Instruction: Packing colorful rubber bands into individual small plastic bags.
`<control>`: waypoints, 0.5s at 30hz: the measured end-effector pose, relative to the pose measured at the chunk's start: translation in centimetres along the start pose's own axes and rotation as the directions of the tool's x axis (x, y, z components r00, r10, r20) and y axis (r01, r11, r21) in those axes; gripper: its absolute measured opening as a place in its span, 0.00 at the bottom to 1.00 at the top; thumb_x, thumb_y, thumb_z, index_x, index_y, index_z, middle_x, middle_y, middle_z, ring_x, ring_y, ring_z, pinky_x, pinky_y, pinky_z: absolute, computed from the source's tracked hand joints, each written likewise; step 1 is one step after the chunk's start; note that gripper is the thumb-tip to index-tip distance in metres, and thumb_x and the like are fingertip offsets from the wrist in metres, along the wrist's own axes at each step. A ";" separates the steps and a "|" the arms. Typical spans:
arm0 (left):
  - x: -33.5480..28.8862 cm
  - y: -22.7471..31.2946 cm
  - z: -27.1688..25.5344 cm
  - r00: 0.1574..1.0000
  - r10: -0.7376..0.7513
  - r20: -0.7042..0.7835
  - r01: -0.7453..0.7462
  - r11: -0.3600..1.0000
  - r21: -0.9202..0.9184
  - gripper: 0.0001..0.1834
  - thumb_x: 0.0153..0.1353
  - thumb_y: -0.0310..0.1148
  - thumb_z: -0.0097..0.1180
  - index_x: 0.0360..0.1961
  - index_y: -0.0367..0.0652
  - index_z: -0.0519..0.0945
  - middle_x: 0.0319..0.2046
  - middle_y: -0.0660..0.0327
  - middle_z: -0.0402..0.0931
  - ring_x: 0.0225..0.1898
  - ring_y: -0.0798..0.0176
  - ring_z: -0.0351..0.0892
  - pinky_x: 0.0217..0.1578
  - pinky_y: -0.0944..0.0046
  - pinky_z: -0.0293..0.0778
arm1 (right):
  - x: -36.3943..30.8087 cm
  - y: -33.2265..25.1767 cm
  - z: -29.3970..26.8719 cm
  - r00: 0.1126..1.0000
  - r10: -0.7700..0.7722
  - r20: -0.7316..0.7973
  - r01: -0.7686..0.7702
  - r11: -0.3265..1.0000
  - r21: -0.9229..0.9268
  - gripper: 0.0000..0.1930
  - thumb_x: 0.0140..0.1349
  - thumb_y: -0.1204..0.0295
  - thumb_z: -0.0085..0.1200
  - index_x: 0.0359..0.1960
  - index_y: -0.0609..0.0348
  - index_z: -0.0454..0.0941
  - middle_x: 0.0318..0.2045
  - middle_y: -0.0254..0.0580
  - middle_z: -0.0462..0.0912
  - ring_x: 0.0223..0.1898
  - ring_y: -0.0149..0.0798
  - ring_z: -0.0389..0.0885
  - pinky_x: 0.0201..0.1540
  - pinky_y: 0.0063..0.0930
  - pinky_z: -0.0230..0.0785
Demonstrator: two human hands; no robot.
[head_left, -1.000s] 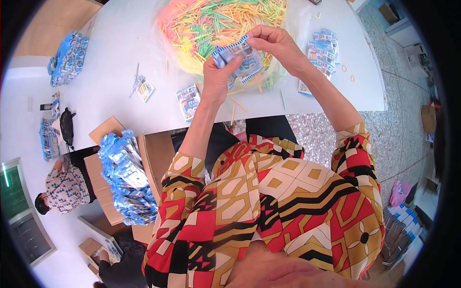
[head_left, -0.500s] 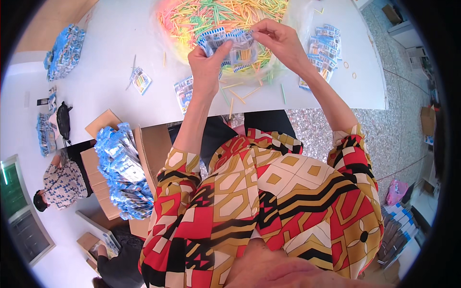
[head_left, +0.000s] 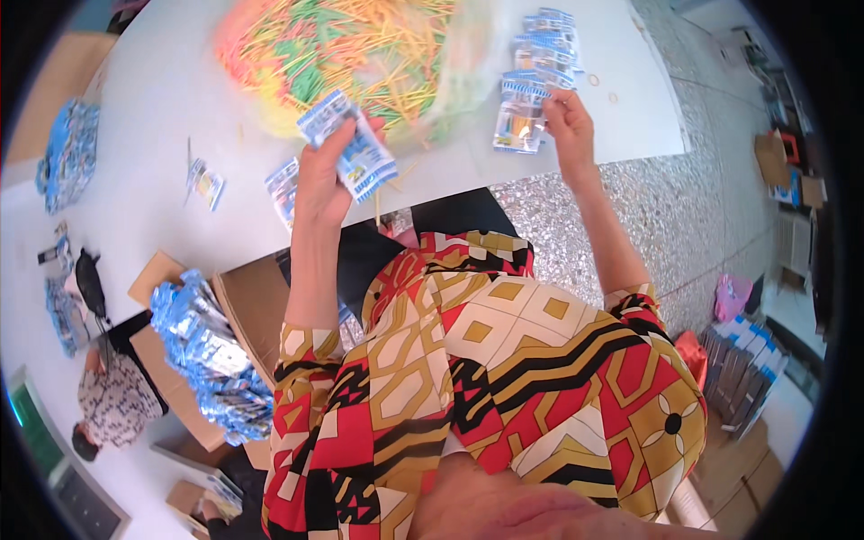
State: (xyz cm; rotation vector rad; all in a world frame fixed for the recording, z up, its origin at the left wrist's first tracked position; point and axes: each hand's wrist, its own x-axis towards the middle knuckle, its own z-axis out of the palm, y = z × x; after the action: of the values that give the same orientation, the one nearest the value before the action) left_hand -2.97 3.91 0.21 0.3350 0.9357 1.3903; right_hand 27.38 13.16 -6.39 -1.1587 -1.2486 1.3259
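Observation:
My left hand (head_left: 322,184) is closed on several blue-and-white plastic packets (head_left: 367,160), with the thumb across their faces. Over at the right, my right hand (head_left: 570,130) pinches the upper corner of a clear-fronted packet (head_left: 519,121) with yellow-orange contents. That packet lies at the near end of an overlapping row of similar packets (head_left: 545,45). Beyond my left hand spreads a big heap of thin pink, green, yellow and orange sticks (head_left: 337,54) on clear plastic film. Another packet (head_left: 283,187) rests on the table, partly behind my left wrist.
On the white table (head_left: 468,166), a small packet (head_left: 206,184) lies beside a thin tool, and rubber bands (head_left: 613,97) lie at the right. A cardboard box (head_left: 261,301) full of blue packets (head_left: 211,351) stands below the table's edge. Another person (head_left: 117,396) is at the far left.
My right hand has moved away from the left one to the row at the right, carrying one packet. My left hand has turned its packets. The whole view has shifted.

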 end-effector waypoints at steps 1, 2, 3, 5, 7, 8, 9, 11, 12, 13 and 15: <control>0.0 -0.4 -0.1 1.000 0.003 -0.025 -0.002 1.000 0.029 0.13 0.56 0.28 0.55 0.41 0.35 0.74 0.37 0.50 0.78 0.36 0.60 0.80 0.37 0.61 0.78 | -0.1 0.3 -0.1 1.000 -0.003 -0.021 0.003 1.000 -0.006 0.05 0.63 0.73 0.46 0.39 0.56 0.72 0.28 0.25 0.74 0.29 0.18 0.68 0.32 0.13 0.62; -0.3 -0.8 0.1 0.998 0.007 -0.064 -0.006 1.000 0.029 0.12 0.55 0.28 0.56 0.41 0.35 0.75 0.35 0.51 0.78 0.35 0.59 0.80 0.36 0.61 0.78 | -0.5 0.4 0.4 0.994 -0.057 -0.098 0.053 0.998 -0.037 0.04 0.62 0.74 0.47 0.37 0.58 0.72 0.27 0.25 0.73 0.29 0.19 0.68 0.32 0.13 0.62; -0.3 -1.2 0.2 0.998 -0.002 -0.055 0.004 1.000 0.031 0.12 0.55 0.28 0.56 0.41 0.35 0.75 0.35 0.51 0.78 0.35 0.59 0.80 0.36 0.61 0.78 | -0.7 0.5 0.6 0.979 -0.113 -0.171 0.102 0.992 -0.071 0.04 0.61 0.76 0.49 0.36 0.61 0.71 0.26 0.26 0.72 0.29 0.20 0.67 0.33 0.14 0.62; -0.5 -1.8 0.3 0.996 -0.008 -0.090 0.014 0.997 0.072 0.12 0.54 0.27 0.58 0.40 0.36 0.75 0.35 0.52 0.78 0.34 0.60 0.80 0.36 0.61 0.78 | -0.4 1.5 0.0 0.966 -0.171 -0.196 0.143 0.979 -0.149 0.05 0.60 0.77 0.50 0.37 0.62 0.71 0.30 0.30 0.74 0.30 0.22 0.69 0.34 0.15 0.64; -0.5 -2.3 0.9 0.994 0.011 -0.109 -0.003 0.998 0.067 0.13 0.53 0.26 0.59 0.40 0.36 0.75 0.34 0.54 0.79 0.34 0.61 0.80 0.36 0.62 0.78 | 0.0 1.8 -0.2 0.893 -0.409 -0.190 0.289 0.843 -0.454 0.08 0.58 0.77 0.51 0.39 0.63 0.71 0.37 0.38 0.74 0.32 0.27 0.71 0.35 0.17 0.65; -0.9 -2.4 1.0 0.988 0.048 -0.150 -0.039 0.997 0.061 0.13 0.52 0.25 0.59 0.40 0.35 0.75 0.34 0.56 0.79 0.33 0.63 0.80 0.35 0.63 0.77 | 0.2 2.0 0.0 0.899 -0.402 -0.175 0.292 0.847 -0.445 0.08 0.58 0.77 0.51 0.39 0.63 0.71 0.37 0.38 0.74 0.32 0.27 0.71 0.35 0.17 0.65; -1.1 -2.5 0.9 0.984 0.056 -0.169 -0.046 0.997 0.059 0.13 0.52 0.25 0.59 0.40 0.35 0.75 0.34 0.56 0.79 0.33 0.63 0.80 0.35 0.63 0.77 | 0.4 2.1 0.1 0.890 -0.420 -0.179 0.285 0.818 -0.500 0.09 0.58 0.76 0.51 0.40 0.62 0.71 0.41 0.39 0.73 0.33 0.27 0.71 0.37 0.17 0.65; -1.0 -2.8 0.8 0.978 0.133 -0.163 -0.108 0.983 0.151 0.14 0.50 0.23 0.61 0.40 0.35 0.76 0.34 0.59 0.79 0.33 0.65 0.79 0.35 0.65 0.76 | 0.9 1.9 -0.2 0.824 -0.549 -0.139 0.341 0.677 -0.652 0.12 0.57 0.75 0.52 0.44 0.60 0.71 0.46 0.40 0.71 0.35 0.28 0.71 0.39 0.20 0.64; -1.0 -2.8 1.1 0.974 0.158 -0.160 -0.134 0.979 0.152 0.15 0.49 0.23 0.62 0.39 0.35 0.77 0.34 0.60 0.79 0.32 0.68 0.78 0.35 0.67 0.75 | 1.0 0.9 0.5 0.757 -0.648 -0.088 0.391 0.557 -0.733 0.14 0.57 0.75 0.52 0.46 0.59 0.70 0.47 0.40 0.70 0.36 0.29 0.71 0.39 0.21 0.65; -1.1 -2.9 1.2 0.973 0.177 -0.146 -0.151 0.974 0.169 0.15 0.48 0.23 0.63 0.39 0.35 0.77 0.33 0.60 0.79 0.32 0.68 0.78 0.35 0.67 0.75 | 0.4 -0.2 1.1 0.779 -0.624 -0.056 0.409 0.574 -0.710 0.16 0.58 0.74 0.52 0.48 0.58 0.69 0.44 0.38 0.72 0.38 0.29 0.70 0.40 0.22 0.65; -1.2 -2.9 1.8 0.966 0.225 -0.125 -0.196 0.959 0.206 0.14 0.46 0.22 0.64 0.37 0.35 0.78 0.32 0.60 0.79 0.31 0.69 0.78 0.34 0.68 0.75 | -0.4 -3.6 3.6 0.882 -0.470 0.022 0.410 0.745 -0.527 0.16 0.58 0.73 0.52 0.48 0.58 0.69 0.43 0.37 0.73 0.38 0.29 0.70 0.40 0.21 0.64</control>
State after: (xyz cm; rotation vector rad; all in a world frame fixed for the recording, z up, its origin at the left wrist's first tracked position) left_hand 0.39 2.78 -0.27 0.4953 1.1880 1.5384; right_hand 23.98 12.47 -2.67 -1.1719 -1.7302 0.5638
